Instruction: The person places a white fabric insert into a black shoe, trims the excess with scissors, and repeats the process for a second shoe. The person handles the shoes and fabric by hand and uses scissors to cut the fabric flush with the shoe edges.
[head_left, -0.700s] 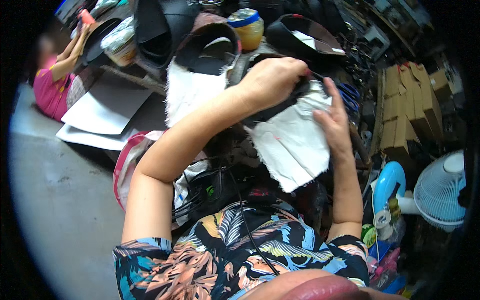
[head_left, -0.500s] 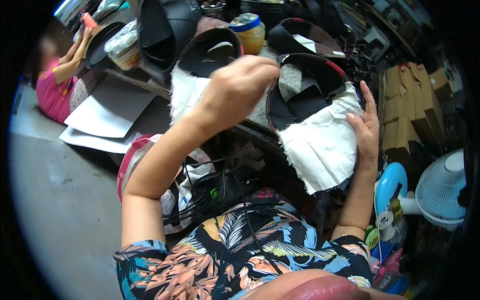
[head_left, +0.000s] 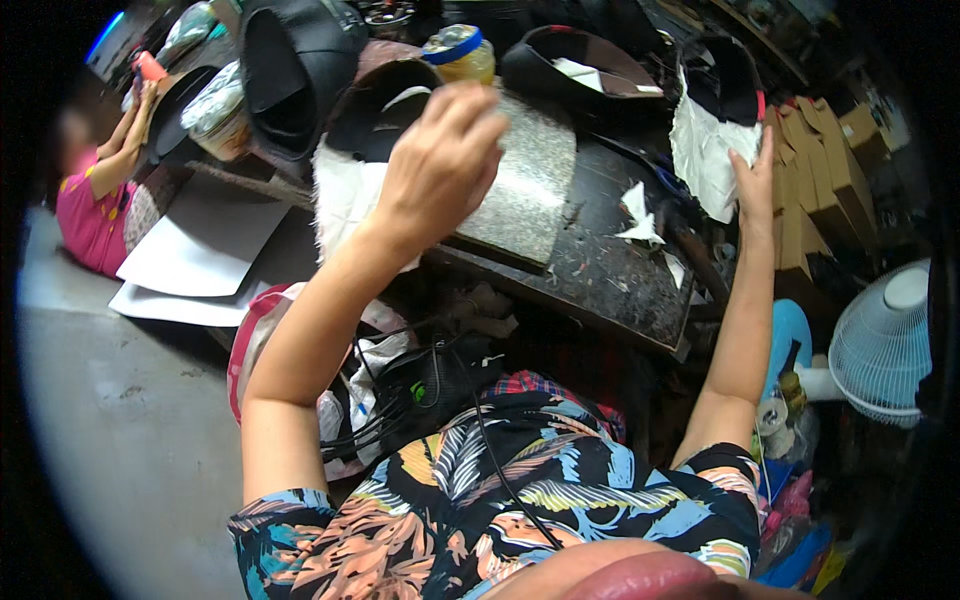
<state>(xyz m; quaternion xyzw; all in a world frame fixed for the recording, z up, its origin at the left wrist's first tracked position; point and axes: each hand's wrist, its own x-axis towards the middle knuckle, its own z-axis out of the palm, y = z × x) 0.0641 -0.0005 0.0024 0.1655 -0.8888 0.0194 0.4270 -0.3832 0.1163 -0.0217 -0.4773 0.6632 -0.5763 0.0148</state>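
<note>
At the far right of the bench, my right hand (head_left: 755, 185) grips the edge of a black curved piece with frayed white cloth (head_left: 712, 155). The thumb lies on the cloth, and the other fingers are partly behind it. My left hand (head_left: 445, 160) is raised over the left part of the bench with its fingers curled in. Whatever may be between those fingertips is too small and blurred to make out. Behind and below this hand lies a second black piece (head_left: 365, 115), its white cloth (head_left: 345, 190) hanging over the bench's front edge.
A grey stone slab (head_left: 535, 165) lies on the dark bench (head_left: 610, 280), with white scraps (head_left: 638, 215) beside it. Farther back stand a blue-lidded jar (head_left: 465, 62) and another black piece (head_left: 575, 65). Cartons (head_left: 825, 170) and a fan (head_left: 885, 340) are at right; another person (head_left: 95, 215) sits at left.
My right hand has carried the black piece with white cloth from over the slab to the far right, uncovering the slab and scraps. My left hand has moved slightly left, away from it.
</note>
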